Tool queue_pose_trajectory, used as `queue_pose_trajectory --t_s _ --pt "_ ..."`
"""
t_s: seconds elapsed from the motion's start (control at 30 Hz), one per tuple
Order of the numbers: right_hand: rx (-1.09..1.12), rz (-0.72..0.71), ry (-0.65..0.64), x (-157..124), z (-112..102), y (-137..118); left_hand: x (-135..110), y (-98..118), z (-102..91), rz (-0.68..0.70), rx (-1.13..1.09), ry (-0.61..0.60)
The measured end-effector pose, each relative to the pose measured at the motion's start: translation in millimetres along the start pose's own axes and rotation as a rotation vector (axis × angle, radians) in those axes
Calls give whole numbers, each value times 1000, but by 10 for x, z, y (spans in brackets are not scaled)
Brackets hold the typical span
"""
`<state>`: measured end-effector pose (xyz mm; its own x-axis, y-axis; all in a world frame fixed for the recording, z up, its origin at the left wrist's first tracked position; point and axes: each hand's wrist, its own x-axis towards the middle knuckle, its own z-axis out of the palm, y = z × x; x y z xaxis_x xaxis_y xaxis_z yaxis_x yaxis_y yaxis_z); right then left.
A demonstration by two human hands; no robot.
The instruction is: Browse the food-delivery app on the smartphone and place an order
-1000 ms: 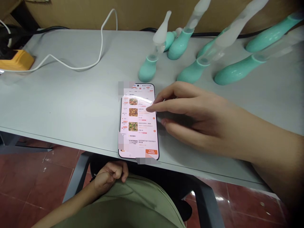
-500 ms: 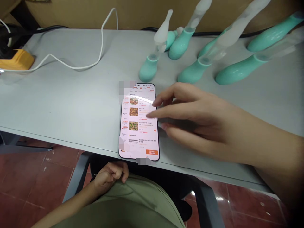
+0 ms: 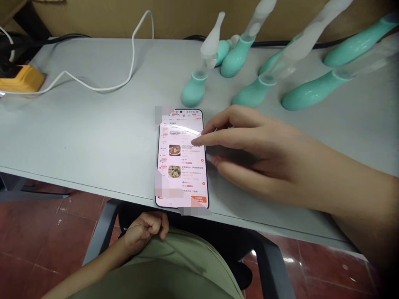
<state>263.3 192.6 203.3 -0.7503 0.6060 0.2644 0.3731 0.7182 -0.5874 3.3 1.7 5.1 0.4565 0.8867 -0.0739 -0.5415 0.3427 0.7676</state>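
Note:
A smartphone (image 3: 181,160) lies flat at the near edge of the grey table (image 3: 93,128), its lit screen showing a list with food pictures. My right hand (image 3: 264,149) reaches in from the right, fingers stretched out, the index fingertip on the screen's upper right part. It holds nothing. My left hand (image 3: 145,232) rests below the table edge on my lap, curled into a loose fist with nothing seen in it.
Several teal silicone bulbs with clear tips (image 3: 249,54) stand and lie at the back right of the table. A white cable (image 3: 102,79) runs across the back left toward a yellow power strip (image 3: 18,79). Red floor tiles and table legs show below.
My right index finger slid down and back up on the screen, and the list on the phone has scrolled to other entries. My left hand has stayed in place.

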Motion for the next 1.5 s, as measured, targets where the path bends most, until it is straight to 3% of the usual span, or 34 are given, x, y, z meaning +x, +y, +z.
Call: queue_pose_trajectory --t_s 0.7,0.93,1.27,1.4,1.5 --pt "-82 -96 15 3 42 -74 17 19 -10 -9 37 4" --pt "-53 -267 -176 -20 28 -184 27 12 -62 -45 43 -22" --pt "-67 -306 -269 -15 83 -297 -38 -138 -158 -70 38 43" --pt "-106 -294 -271 -22 125 -325 -53 -159 -173 -81 44 66" --pt "-78 -295 -193 -21 93 -280 -20 -111 -125 -69 35 49"
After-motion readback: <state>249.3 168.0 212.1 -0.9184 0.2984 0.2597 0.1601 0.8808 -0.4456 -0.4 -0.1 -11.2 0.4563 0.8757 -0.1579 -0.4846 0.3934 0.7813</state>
